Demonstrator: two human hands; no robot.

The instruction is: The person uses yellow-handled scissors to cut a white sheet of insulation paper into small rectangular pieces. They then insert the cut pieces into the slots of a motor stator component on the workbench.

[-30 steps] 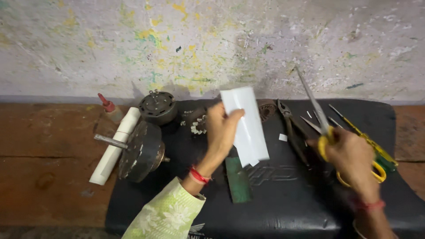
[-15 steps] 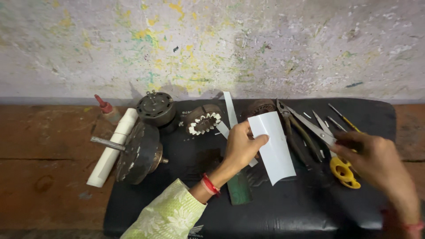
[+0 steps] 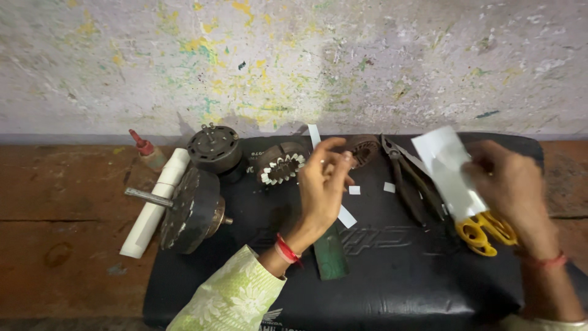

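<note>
At the left end, on the bare wood of the table (image 3: 61, 202), lie a red-capped bottle (image 3: 144, 147) and a white tube (image 3: 154, 202). Just right of the tube, a dark rotor disc with its shaft (image 3: 190, 211) leans at the left edge of the black cushion (image 3: 398, 288), with a round motor housing (image 3: 213, 148) behind it at the back-left corner.

Next comes a stator (image 3: 280, 167) near the back edge, its white insulation pieces showing in the slots. By my reading, some slots are already lined — how many remain cannot be told.

The left hand (image 3: 321, 190) hovers over the middle of the cushion, fingers curled loosely. A narrow white paper strip (image 3: 315, 136) rises just above its fingertips and another slip (image 3: 346, 216) shows beneath it; whether either is actually pinched I cannot tell. A green flat piece (image 3: 329, 252) lies just below the wrist. Small paper offcuts (image 3: 389, 187) dot the cushion to the right, which suggests cutting is under way.

Beyond them, pliers (image 3: 407, 184) lie near the back edge. The right hand (image 3: 517, 190) — blurred — is closed on a white paper sheet (image 3: 450, 171), held tilted above the yellow-handled scissors (image 3: 484, 230), which rest on the cushion under the hand, seemingly not gripped. The sheet sits at the hand's left side, against its fingers.
</note>
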